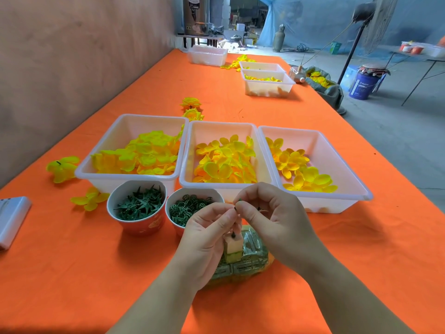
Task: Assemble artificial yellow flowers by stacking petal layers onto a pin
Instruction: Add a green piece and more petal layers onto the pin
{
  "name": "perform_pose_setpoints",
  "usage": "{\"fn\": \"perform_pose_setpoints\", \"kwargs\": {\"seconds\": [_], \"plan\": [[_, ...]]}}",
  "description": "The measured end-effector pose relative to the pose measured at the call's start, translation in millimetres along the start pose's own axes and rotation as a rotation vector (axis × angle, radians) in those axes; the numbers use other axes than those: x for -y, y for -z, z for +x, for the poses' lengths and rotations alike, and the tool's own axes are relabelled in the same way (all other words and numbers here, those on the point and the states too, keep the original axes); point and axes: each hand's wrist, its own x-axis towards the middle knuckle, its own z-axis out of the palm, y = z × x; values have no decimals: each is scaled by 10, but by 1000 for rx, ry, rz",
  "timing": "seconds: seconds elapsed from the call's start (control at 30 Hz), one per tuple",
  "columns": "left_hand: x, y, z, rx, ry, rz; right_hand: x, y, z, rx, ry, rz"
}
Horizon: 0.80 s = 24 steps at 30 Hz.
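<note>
My left hand [207,235] pinches a thin dark pin [235,209] near its top, above a small yellow foam block [232,247]. My right hand [272,213] pinches a small green piece [240,201] right beside the pin's tip. Three white trays hold yellow petal layers: left tray [106,143], middle tray [190,150], right tray [337,153]. One cup [137,201] holds green star-shaped calyxes, another cup [192,206] holds green ring pieces.
The foam block stands on a clear plastic packet [250,261] on the orange tablecloth [72,273]. Finished yellow flowers [63,168] lie left of the trays and behind them. A white device [12,218] sits at the left edge. More trays stand farther back.
</note>
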Motion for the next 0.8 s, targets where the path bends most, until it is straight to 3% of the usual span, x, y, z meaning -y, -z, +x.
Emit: {"fn": "perform_pose_setpoints", "kwargs": {"seconds": [0.6,0.8], "plan": [[29,96,34,-76,19,-91,-253,-59,-69,-53,143,-339],[31,64,24,-34,-111,158,-415,-107,-156,-67,116,-361]]}}
